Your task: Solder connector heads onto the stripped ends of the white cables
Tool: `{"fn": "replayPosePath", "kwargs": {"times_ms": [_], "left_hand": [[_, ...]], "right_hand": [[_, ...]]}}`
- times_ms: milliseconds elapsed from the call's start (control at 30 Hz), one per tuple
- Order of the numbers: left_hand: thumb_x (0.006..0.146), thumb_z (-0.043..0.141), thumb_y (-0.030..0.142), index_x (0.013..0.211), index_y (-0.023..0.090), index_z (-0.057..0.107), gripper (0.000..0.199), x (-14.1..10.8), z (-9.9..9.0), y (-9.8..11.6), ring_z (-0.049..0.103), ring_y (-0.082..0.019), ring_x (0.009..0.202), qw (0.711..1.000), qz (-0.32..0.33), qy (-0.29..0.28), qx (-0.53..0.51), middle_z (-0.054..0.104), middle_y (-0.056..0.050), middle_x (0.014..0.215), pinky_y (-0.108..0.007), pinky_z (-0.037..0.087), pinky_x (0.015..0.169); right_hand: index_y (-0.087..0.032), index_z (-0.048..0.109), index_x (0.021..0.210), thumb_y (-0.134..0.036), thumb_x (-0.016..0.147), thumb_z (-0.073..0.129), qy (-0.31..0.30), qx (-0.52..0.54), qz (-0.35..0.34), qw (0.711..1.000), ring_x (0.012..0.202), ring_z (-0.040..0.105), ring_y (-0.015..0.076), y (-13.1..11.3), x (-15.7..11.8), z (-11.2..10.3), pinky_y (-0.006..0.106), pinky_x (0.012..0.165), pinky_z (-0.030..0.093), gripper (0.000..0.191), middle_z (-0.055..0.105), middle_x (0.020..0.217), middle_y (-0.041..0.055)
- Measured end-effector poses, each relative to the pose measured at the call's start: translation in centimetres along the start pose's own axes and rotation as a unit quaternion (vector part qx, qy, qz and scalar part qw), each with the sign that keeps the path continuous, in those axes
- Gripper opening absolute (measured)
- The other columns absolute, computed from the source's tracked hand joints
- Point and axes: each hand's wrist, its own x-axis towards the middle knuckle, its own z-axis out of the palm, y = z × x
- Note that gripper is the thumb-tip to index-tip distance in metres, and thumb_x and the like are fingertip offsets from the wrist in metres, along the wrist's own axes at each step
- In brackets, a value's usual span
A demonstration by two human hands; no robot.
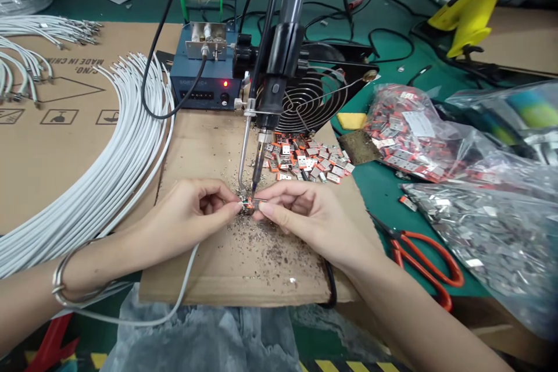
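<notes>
Item: small connector (247,204), under soldering iron tip (254,186), on cardboard pad (244,267).
L hand (192,215): fingers pinched shut on white cable (183,290) end.
R hand (300,215): pinched on connector.
Step, est.: soldering joint. Next needs steady hold, then lift clear of tip.

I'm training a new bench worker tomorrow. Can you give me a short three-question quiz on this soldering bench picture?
1. True or false: both hands pinch the small connector under the soldering iron tip.
2. The scissors lie nearest which hand: A left hand, B right hand?
3. What colour is the lit lamp on the blue control box?

Key: 1 true; 2 B; 3 red.
</notes>
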Motion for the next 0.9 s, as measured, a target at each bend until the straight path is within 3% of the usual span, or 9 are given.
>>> {"fn": "replayPosePath", "kwargs": {"times_ms": [133, 267, 467, 900], "left_hand": [[0.082, 0.057, 0.037, 0.084, 0.015, 0.065, 0.023, 0.0, -0.24, -0.36, 0.049, -0.011, 0.056, 1.0, 0.006, 0.0, 0.006, 0.059, 0.0, 0.065, -0.02, 0.037, 0.048], [0.081, 0.058, 0.037, 0.084, 0.015, 0.064, 0.023, -0.04, -0.49, -0.42, 0.049, -0.011, 0.058, 1.0, 0.013, -0.011, 0.006, 0.058, 0.0, 0.065, -0.021, 0.038, 0.05], [0.084, 0.056, 0.029, 0.085, 0.016, 0.069, 0.019, -0.02, -0.72, -0.08, 0.055, -0.013, 0.065, 0.996, 0.055, -0.006, 0.072, 0.066, -0.004, 0.077, -0.024, 0.041, 0.058], [0.082, 0.06, 0.021, 0.085, 0.019, 0.073, 0.014, -0.05, -0.76, -0.02, 0.053, -0.007, 0.058, 0.987, 0.123, 0.037, 0.101, 0.064, 0.001, 0.067, -0.018, 0.038, 0.052]], "right_hand": [[-0.017, 0.062, 0.075, -0.023, 0.069, 0.07, 0.011, -0.009, 0.0, 1.0, 0.059, 0.063, 0.011, 0.02, 0.05, 0.23, 0.02, 0.05, 0.046, 0.012, 0.069, 0.065, 0.0021], [-0.017, 0.061, 0.072, -0.018, 0.069, 0.069, 0.017, 0.0, 0.01, 1.0, 0.05, 0.057, 0.0074, -0.16, 0.08, 0.31, 0.018, 0.043, 0.04, 0.009, 0.067, 0.061, -0.0006], [-0.016, 0.063, 0.073, -0.018, 0.07, 0.069, 0.012, 0.015, 0.013, 1.0, 0.05, 0.057, 0.0065, -0.14, 0.19, 0.2, 0.017, 0.042, 0.037, 0.007, 0.068, 0.061, 0.0001], [-0.015, 0.067, 0.077, -0.015, 0.074, 0.067, 0.007, 0.035, -0.036, 0.999, 0.047, 0.056, 0.003, 0.13, -0.14, -0.09, 0.013, 0.04, 0.037, 0.003, 0.071, 0.063, -0.0006]]}}
